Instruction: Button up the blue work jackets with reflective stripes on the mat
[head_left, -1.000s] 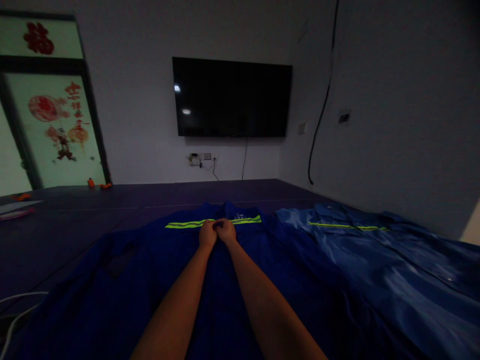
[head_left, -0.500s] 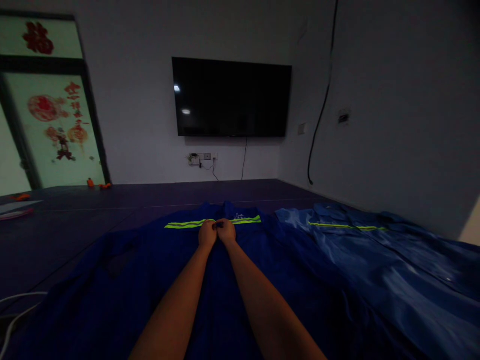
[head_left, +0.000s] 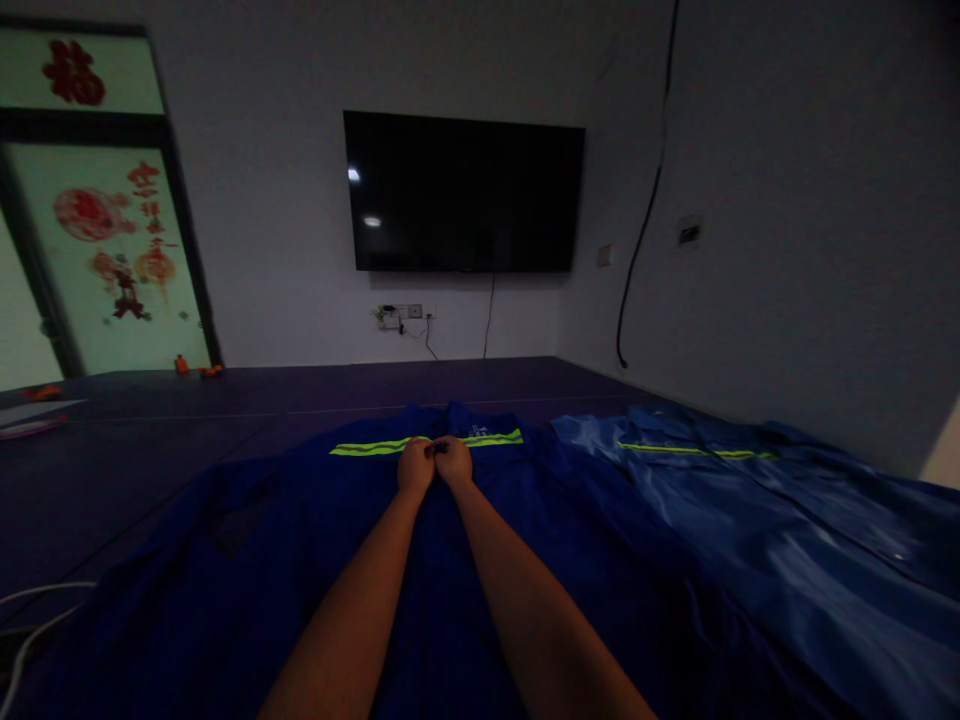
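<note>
A dark blue work jacket (head_left: 337, 530) with yellow-green and grey reflective stripes lies spread out in front of me, its collar pointing away. At the centre of its chest, level with the stripe, my left hand (head_left: 416, 468) and my right hand (head_left: 453, 462) meet. Both have their fingers closed in a pinch on the jacket's front edge, where a bit of dark cloth shows between them. My fingertips are mostly hidden, so any button or zip there cannot be made out. A small white logo sits above the stripe, just right of my right hand.
To the right lies a lighter blue jacket (head_left: 720, 530) with a thin yellow stripe. White cables (head_left: 37, 625) are at lower left, with small orange objects (head_left: 210, 371) farther back on the dark purple surface (head_left: 225, 415). A television (head_left: 465, 195) hangs on the far wall.
Both hands stay pinched at the same spot on the jacket's front. The view has shifted very slightly; nothing else visibly differs.
</note>
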